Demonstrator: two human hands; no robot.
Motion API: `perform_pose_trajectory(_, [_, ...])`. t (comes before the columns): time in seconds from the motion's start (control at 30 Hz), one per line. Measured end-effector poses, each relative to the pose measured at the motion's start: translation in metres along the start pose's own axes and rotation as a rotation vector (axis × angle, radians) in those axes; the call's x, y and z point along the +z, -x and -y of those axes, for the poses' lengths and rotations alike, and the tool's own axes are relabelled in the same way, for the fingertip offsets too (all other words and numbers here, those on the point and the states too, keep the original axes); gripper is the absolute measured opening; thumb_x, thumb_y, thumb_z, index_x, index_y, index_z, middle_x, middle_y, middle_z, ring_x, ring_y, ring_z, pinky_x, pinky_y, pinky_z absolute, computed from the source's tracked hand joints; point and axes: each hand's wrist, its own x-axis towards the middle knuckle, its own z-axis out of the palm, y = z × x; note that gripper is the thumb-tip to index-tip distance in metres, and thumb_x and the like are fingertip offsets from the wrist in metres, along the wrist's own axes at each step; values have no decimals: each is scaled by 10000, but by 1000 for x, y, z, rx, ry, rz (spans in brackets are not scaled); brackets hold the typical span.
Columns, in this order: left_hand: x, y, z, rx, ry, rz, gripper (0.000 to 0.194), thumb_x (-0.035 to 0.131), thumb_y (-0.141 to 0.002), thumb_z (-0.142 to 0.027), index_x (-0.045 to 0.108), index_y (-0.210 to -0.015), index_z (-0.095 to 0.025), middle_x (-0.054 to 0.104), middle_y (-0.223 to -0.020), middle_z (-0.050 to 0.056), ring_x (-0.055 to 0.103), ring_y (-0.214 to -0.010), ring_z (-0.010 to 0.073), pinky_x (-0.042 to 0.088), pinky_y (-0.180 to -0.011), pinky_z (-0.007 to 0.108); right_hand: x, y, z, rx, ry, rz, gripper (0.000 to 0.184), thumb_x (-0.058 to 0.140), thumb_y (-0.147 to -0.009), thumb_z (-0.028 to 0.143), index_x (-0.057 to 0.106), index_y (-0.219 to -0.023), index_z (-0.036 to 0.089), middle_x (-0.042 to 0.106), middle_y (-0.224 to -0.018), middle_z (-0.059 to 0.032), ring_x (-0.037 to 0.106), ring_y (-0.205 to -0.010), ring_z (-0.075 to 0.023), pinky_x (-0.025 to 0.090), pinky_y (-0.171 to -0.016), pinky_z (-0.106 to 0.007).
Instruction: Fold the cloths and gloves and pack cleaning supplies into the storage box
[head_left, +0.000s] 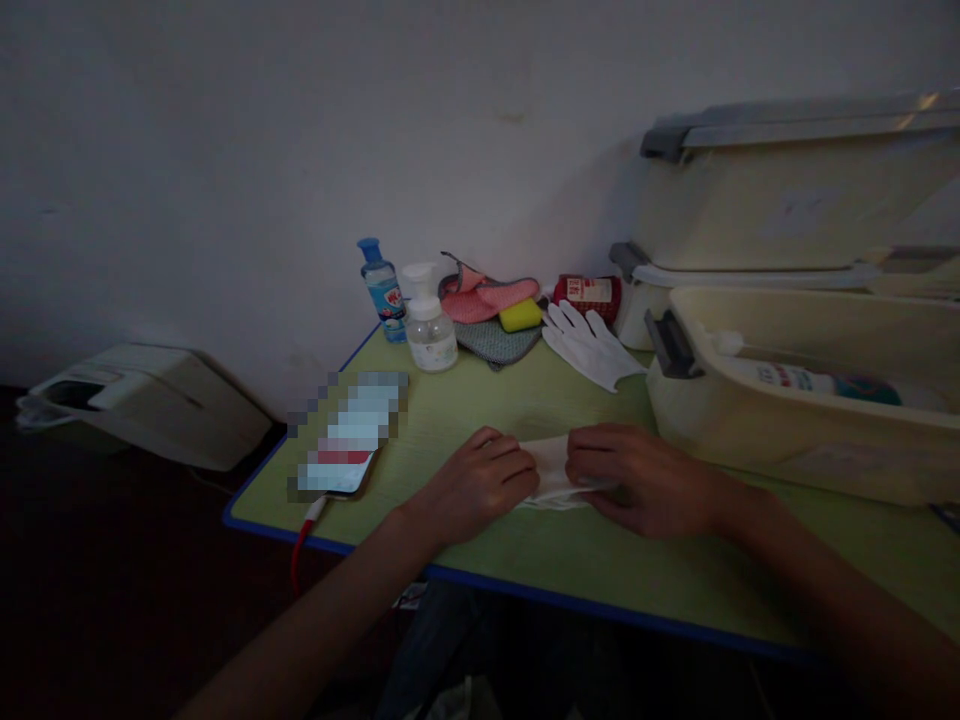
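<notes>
A small white piece of folded fabric (551, 466) is stretched between my two hands, low over the table near its front edge. My left hand (491, 470) has its fingers curled over the left end. The right end is gripped by my right hand (637, 478), with the thumb below and the fingers on top. Whether the fabric is a glove or a plain cloth I cannot make out. Beyond my right hand a white glove (589, 345) lies flat, fingers toward the wall.
The green table (450, 420) also bears a phone (356, 430) on a red cable, a blue bottle (385, 295), a pump bottle (431, 335), pink and grey cloths (499, 340), a yellow sponge (520, 316) and a red bottle (589, 290). Cream bins (787, 440) stand right; a white bin (180, 400) is left.
</notes>
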Motion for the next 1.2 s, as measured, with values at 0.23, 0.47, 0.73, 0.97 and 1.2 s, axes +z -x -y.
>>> perform_pose_trajectory(0.23, [-1,3,3,-25,91,-2,202,393,-890,-112,573,-803,-144,662,-849,25,542,-767,144,376,-713,281,-1,0,3,35,-82,33,76,513,-744,131,567,-775,175,585,-767,-42,555,-752,-168,425,-703,-296])
perform_pose_trajectory(0.47, [-10,7,-1,-65,254,42,209,434,-781,-97,572,-934,-134,648,-992,82,562,-906,177,397,-829,328,-1,-1,3,50,-119,65,44,522,-750,138,540,-740,177,580,-751,-32,551,-753,-161,405,-702,-284])
perform_pose_trajectory(0.73, [-12,7,-2,-76,309,62,110,522,-777,-228,570,-816,-138,642,-947,97,574,-896,179,420,-812,324,-5,-4,6,83,-207,143,47,510,-729,125,517,-711,168,533,-698,-4,489,-641,-121,367,-611,-241])
perform_pose_trajectory(0.97, [-11,6,-2,-164,343,53,180,455,-849,-166,583,-724,-145,633,-897,68,570,-837,149,426,-786,297,-5,-5,5,129,-264,135,112,462,-740,83,541,-703,154,555,-689,-17,493,-641,-120,374,-633,-246])
perform_pose_trajectory(1.2, [-7,6,-3,-211,368,82,123,502,-833,-192,573,-743,-148,616,-907,57,556,-850,155,430,-802,301,-2,-7,0,156,-353,57,124,458,-778,95,569,-746,141,556,-657,-3,480,-580,-98,362,-554,-207])
